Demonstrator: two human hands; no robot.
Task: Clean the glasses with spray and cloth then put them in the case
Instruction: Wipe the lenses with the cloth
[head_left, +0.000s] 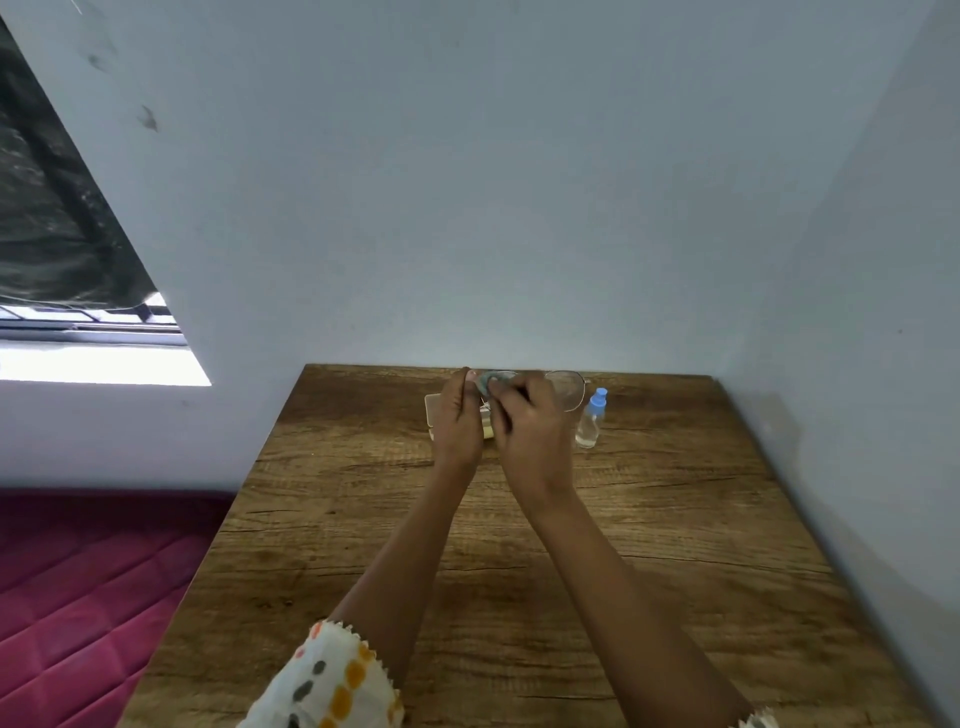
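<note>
Both my hands are raised over the far middle of the wooden table (519, 545). My left hand (457, 423) pinches the left end of thin wire-rimmed glasses (569, 389). My right hand (532, 431) presses a small grey-green cloth (487, 383) against the left lens. The right lens sticks out free to the right of my right hand. A beige case (432, 415) lies on the table under my hands, mostly hidden by them. A small clear spray bottle (589, 423) with a blue cap stands upright just right of my right hand.
The table stands in a corner, with pale walls behind it and along its right side. A dark red quilted mattress (78, 597) lies to the left, below the table's edge. A window (93, 332) is at upper left.
</note>
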